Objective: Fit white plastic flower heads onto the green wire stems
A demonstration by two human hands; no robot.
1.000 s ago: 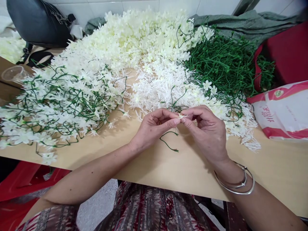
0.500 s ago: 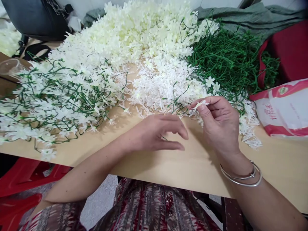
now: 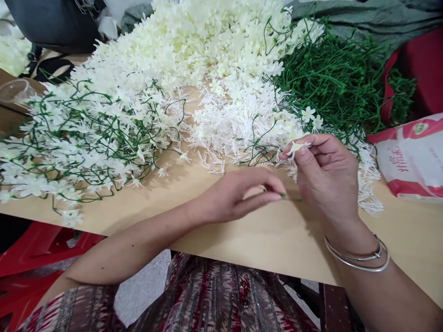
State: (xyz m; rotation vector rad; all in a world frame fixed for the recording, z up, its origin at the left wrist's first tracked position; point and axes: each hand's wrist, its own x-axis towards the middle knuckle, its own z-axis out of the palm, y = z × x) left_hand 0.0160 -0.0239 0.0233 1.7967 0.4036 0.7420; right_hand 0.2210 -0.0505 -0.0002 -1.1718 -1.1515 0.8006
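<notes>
Between thumb and forefinger, my right hand [image 3: 327, 173] pinches a small white artificial flower [image 3: 297, 147]. My left hand [image 3: 244, 193] is closed in a pinch on a thin green plastic stem [image 3: 292, 198], whose end points toward my right palm and is partly blurred. Just beyond my hands lies a heap of white stamen pieces [image 3: 231, 124], with a few green stems [image 3: 258, 147] on its near edge. Flowers joined to green stems [image 3: 93, 138] are piled on the left. Loose green stems [image 3: 332, 83] form a heap at the back right.
A large mound of cream-white blossoms [image 3: 194, 41] fills the back of the table [image 3: 221, 240]. A red and white plastic packet [image 3: 411, 157] lies at the right beside a dark red bag [image 3: 422, 74]. A black bag [image 3: 51, 23] stands back left; a clear cup [image 3: 15, 92] is at the left edge.
My left hand has gone from spread fingers to a pinch on a green stem and moved right, closer to my right hand. The right hand keeps its flower, shifted slightly right.
</notes>
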